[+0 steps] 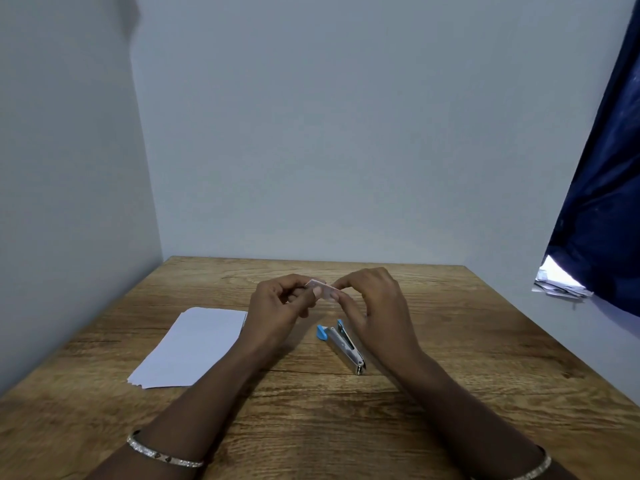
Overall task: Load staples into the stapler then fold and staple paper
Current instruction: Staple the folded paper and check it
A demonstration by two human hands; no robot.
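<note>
A small pale staple box (322, 289) is held above the wooden table (450, 341) between both hands. My left hand (277, 306) pinches its left end and my right hand (374, 306) pinches its right end. Below them a silver stapler with blue parts (341, 346) lies on the table, just beside my right wrist. A stack of white paper (194, 346) lies flat to the left of my left forearm. I cannot tell whether the box is open.
Grey walls close the table at the back and left. A dark blue curtain (602, 202) hangs at the right, with some papers (559, 285) under it. Both wrists wear silver bangles (162, 455).
</note>
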